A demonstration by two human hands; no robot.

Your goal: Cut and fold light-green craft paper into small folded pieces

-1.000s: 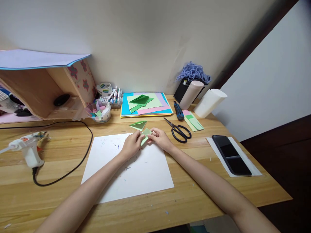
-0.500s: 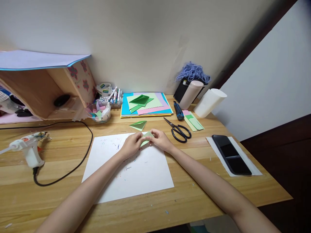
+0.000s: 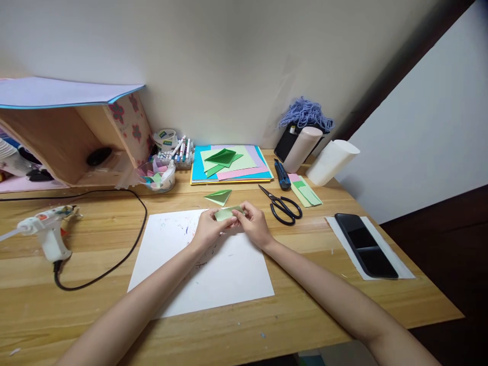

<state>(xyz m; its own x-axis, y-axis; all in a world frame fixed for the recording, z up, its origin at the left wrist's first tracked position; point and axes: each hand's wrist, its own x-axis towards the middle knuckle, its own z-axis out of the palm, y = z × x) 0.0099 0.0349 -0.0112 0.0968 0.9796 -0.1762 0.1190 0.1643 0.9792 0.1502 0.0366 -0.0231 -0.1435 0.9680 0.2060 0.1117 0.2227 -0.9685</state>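
Wooden tabletop [image 3: 305,315]: spans the lower view and carries all the craft things.
Box [image 3: 131,127]: open-fronted, flower-patterned on its side, at the back left.
White sheet [image 3: 236,269]: flat under the forearms, specked with colour marks.
Coloured paper stack [image 3: 200,170]: beyond the hands, near the wall, with darker green folded paper on top.
Glue gun [image 3: 53,239]: well apart on the left, its cord curving round toward the sheet.
Left hand [image 3: 209,227]: thumb and fingers pinch the held paper at its left end.
Right hand [image 3: 254,224]: thumb on the near face, fingers at the right end; the undersides of both grips are hidden.
Scissors [image 3: 278,201]: just beyond the right hand, untouched.
Folded green piece [image 3: 220,196]: on the wood just past the sheet's far edge, apart from the fingers.
Pale green paper [image 3: 226,212]: between both hands, over the sheet's far edge; contact below cannot be told.
Step in hand: apparently folding or creasing this paper.
Next move calls for: likely lined-up edges, a steady left pinch and firm right-thumb pressure.
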